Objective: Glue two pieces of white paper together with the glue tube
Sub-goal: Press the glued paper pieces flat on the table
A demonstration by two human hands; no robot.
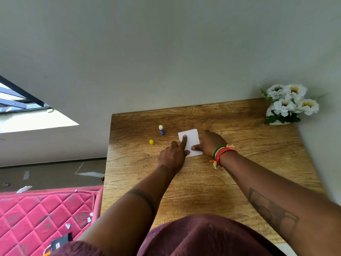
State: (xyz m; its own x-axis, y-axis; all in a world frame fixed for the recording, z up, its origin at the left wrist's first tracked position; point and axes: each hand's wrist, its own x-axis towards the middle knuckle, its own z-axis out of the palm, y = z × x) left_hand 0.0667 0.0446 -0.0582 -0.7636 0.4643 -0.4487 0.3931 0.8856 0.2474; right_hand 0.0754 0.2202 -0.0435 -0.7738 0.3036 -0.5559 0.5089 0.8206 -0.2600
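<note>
A white paper square (192, 140) lies flat on the wooden table (239, 163); whether it is one sheet or two stacked I cannot tell. My left hand (172, 157) presses its index fingertip onto the paper's left part, other fingers curled. My right hand (210, 143) rests at the paper's right edge, thumb on the near right corner. The blue glue tube (161, 130) stands upright and uncapped, left of the paper. Its yellow cap (151, 142) sits apart on the table, nearer to me.
A white vase of white flowers (287, 105) stands at the table's far right corner by the wall. A pink quilted mattress (46, 215) with paper scraps lies left of the table.
</note>
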